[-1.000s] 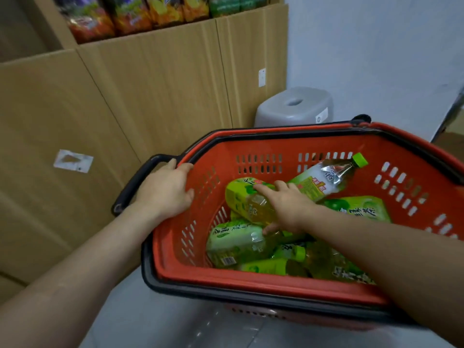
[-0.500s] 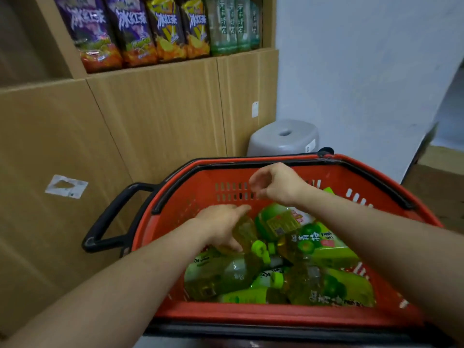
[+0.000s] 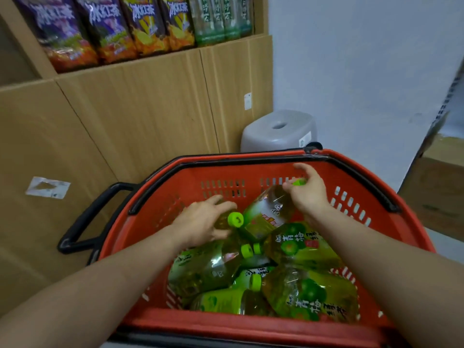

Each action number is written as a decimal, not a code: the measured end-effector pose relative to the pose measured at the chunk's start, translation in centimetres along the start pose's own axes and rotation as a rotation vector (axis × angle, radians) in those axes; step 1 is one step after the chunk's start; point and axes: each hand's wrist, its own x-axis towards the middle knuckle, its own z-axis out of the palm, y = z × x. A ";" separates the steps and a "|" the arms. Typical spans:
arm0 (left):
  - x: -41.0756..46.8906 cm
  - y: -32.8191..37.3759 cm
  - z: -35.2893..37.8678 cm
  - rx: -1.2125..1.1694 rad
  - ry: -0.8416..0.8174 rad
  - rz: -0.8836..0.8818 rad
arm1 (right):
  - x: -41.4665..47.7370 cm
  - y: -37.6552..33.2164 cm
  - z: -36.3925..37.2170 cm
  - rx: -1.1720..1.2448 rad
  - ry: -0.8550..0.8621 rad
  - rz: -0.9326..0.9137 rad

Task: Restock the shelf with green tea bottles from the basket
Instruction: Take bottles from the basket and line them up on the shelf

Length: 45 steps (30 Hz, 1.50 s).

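A red plastic shopping basket (image 3: 251, 327) with a black rim and a black side handle (image 3: 88, 222) sits low in front of the person, beside tall brown cardboard panels (image 3: 125, 116). Both bare arms reach down into it. The left hand (image 3: 200, 222) lies over a clear bottle of yellow-green tea with a lime-green cap (image 3: 235, 219), its fingers curled loosely around the bottle's neck just behind that cap; whether the grip is firm cannot be told. The right hand (image 3: 307, 194) closes on the capped end of a second tea bottle with a red-and-yellow label (image 3: 266, 212), which leans tilted against the basket's far wall, the fingers wrapped around its green cap. More green tea bottles (image 3: 301, 292) lie on their sides, heaped and touching one another, in the basket's bottom. Above the cardboard, a shelf holds upright purple and orange drink bottles (image 3: 108, 28) in a row, with dark green bottles (image 3: 221, 18) just to their right. A grey plastic stool (image 3: 278, 131) stands behind the basket against a pale wall (image 3: 364, 71).
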 end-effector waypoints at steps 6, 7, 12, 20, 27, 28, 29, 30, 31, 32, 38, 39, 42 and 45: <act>-2.3 -1.3 -4.5 -0.814 0.507 -0.316 | -1.1 0.2 1.7 0.102 -0.236 0.157; -2.9 -1.6 -5.2 -0.884 0.561 -0.333 | -1.2 0.0 1.9 0.128 -0.259 0.194; -7.8 -4.4 -11.2 -1.129 0.778 -0.316 | -3.5 -4.1 4.7 -0.285 -0.198 -0.261; -20.2 -15.1 -23.1 -0.865 1.100 -0.364 | -9.6 -23.1 12.7 -0.063 -0.320 -0.712; -30.8 -24.6 -30.6 -0.541 1.316 -0.534 | -18.2 -36.0 26.0 0.465 -0.650 -0.647; -32.0 -25.9 -31.4 -0.484 1.322 -0.567 | -19.2 -37.3 27.9 0.482 -0.674 -0.654; -33.1 -27.2 -32.1 -0.419 1.324 -0.609 | -20.2 -38.5 29.9 0.487 -0.692 -0.655; -34.2 -28.5 -32.5 -0.358 1.319 -0.657 | -21.2 -39.6 31.7 0.488 -0.711 -0.654; -35.1 -29.7 -32.9 -0.304 1.306 -0.704 | -22.1 -40.5 33.6 0.488 -0.731 -0.657; -35.9 -30.9 -33.2 -0.256 1.289 -0.749 | -22.9 -41.4 35.3 0.476 -0.736 -0.672; -38.1 -37.1 -32.1 -0.074 1.139 -1.002 | -25.7 -44.2 43.3 0.247 -0.538 -0.833; -38.4 -37.8 -31.9 -0.095 1.164 -1.019 | -26.1 -44.3 44.3 0.195 -0.475 -0.876; -38.5 -39.3 -31.4 -0.050 1.231 -0.955 | -27.4 -43.6 46.6 0.001 -0.451 -0.979; -38.0 -39.5 -29.8 0.129 1.174 -0.783 | -28.1 -39.9 46.9 -0.171 -0.524 -1.007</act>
